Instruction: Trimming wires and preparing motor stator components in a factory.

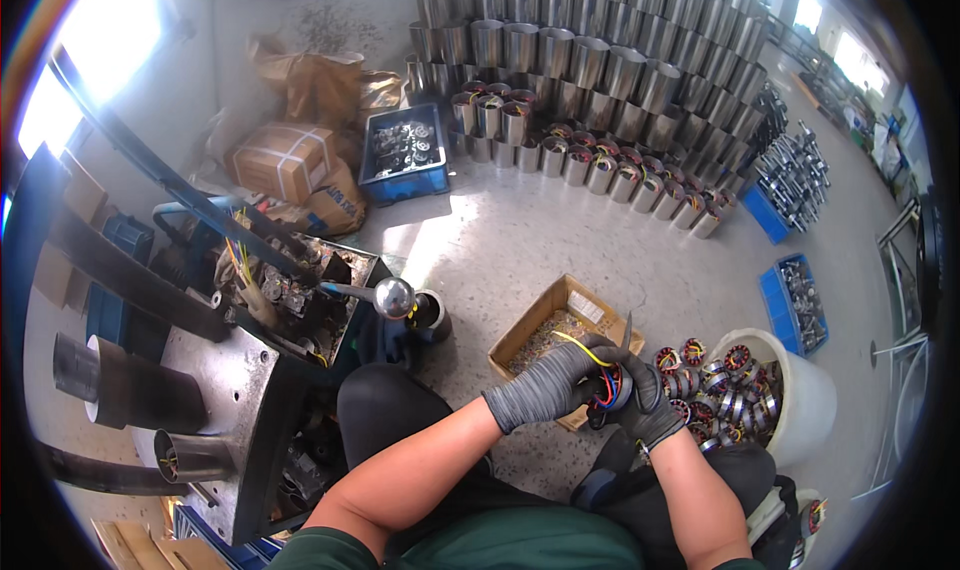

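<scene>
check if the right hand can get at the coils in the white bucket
Likely yes: coils heap in the open bucket beside the right hand, though a wired part occupies it.

left forearm (405, 475) showing bare below dark green sleeve (325, 550), slanting from lower edge up toward right of center. gray-gloved left hand (548, 382) pointing rightward, wrist lying nearly straight, fingers curling closed. right forearm (698, 495) leaning up and left from lower right. gray-gloved right hand (650, 412) angling up-left, fingers bending closed just beside left fingertips. black-clad knees parting, left knee (385, 405) resting lower center-left, right knee (742, 470) lower right.
</scene>
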Motion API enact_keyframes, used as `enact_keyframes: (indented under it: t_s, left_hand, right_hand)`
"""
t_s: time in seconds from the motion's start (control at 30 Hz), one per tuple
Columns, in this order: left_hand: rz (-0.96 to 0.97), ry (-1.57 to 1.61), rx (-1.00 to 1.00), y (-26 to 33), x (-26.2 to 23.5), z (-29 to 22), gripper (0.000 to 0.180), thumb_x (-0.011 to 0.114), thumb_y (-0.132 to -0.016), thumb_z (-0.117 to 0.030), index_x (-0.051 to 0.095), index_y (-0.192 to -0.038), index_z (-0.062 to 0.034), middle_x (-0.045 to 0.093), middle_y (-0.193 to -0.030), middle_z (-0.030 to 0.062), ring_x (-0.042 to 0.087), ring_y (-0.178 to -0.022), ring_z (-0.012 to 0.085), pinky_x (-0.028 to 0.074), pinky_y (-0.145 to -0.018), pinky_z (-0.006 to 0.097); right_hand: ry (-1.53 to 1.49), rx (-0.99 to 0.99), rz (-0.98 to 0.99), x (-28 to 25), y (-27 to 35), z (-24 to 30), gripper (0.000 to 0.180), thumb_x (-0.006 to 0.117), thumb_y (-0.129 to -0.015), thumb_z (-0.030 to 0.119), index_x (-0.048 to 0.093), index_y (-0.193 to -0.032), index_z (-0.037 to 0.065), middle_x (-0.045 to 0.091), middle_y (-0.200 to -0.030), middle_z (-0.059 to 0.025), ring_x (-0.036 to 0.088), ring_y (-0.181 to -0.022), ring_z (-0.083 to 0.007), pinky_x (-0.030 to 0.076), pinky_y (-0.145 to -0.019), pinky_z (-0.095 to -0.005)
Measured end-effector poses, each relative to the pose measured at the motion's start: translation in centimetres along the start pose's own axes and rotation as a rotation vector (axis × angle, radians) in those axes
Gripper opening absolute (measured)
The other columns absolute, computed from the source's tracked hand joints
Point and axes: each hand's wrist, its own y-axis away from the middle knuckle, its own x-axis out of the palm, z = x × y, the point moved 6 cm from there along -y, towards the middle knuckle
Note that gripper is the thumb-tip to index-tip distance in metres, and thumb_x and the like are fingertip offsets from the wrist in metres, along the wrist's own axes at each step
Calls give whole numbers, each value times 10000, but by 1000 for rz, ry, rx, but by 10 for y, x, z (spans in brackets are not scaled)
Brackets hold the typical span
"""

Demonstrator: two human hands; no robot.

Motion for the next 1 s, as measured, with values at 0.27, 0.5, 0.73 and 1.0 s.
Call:
enact_keyframes:
  t_s: [0.27, 0.5, 0.73, 1.0]
  left_hand:
    - [23, -267, -38, 3, 2, -4, 336, 675, -853, -111, 657, -1188, -100, 663, -1054, 137, 656, -957, 321, 533, -833, 389]
    - [-178, 293, -386, 11, 2, 23, 199, 585, -1003, -202, 666, -1112, -57, 680, -785, 94, 657, -730, 218, 524, -694, 360]
    - [-270, 564, -647, 26, 19, 78, 170, 605, -981, -176, 643, -1028, -17, 634, -800, 45, 598, -709, 109, 508, -614, 273]
    - [-235, 886, -722, 20, 9, 48, 173, 559, -984, -143, 619, -1089, -19, 646, -810, 32, 591, -681, 98, 472, -595, 240]
  right_hand:
    - [52, 116, -106, 3, 4, -12, 564, 710, -811, 527, 647, -1148, 79, 676, -853, -58, 661, -675, -198, 546, -518, -344]
    - [379, -16, -244, -66, -19, -34, 485, 699, -903, 355, 529, -1256, 68, 689, -1046, -134, 694, -795, -238, 601, -708, -423]
    - [231, -217, -291, -26, 1, 0, 526, 708, -881, 141, 390, -1286, 38, 671, -1012, -191, 702, -797, -261, 564, -612, -351]
    - [-6, -179, -249, -9, 8, 4, 587, 736, -850, 118, 388, -1301, -19, 652, -1006, -185, 699, -786, -276, 577, -630, -353]
